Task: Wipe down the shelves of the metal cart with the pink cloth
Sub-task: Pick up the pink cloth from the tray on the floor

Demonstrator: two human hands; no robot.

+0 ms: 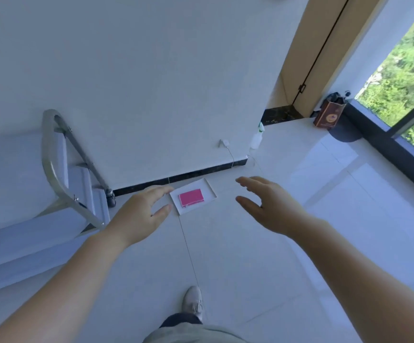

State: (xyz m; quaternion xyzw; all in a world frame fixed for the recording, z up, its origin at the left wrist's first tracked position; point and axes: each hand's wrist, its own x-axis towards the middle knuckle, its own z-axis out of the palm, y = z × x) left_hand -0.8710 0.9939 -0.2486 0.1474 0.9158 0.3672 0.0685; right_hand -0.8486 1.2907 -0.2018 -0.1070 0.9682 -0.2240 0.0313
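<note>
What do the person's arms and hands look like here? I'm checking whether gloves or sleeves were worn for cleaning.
Both arms are bare up to the frame edge, with no sleeves showing. The left hand and right hand wear no gloves, and no rings, watch or bands can be seen.

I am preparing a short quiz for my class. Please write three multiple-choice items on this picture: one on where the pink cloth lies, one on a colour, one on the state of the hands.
1. Where does the pink cloth lie?
A. on the white tray on the floor
B. on a cart shelf
C. in a hand

2. What colour is the spray bottle by the wall?
A. red
B. white
C. black

3. What do the left hand and the right hand hold?
A. the cloth
B. the tray
C. nothing

Key: 1 A, the folded cloth rests inside the tray. 2 B, its body is white. 3 C, the fingers of both are spread and empty.
</note>
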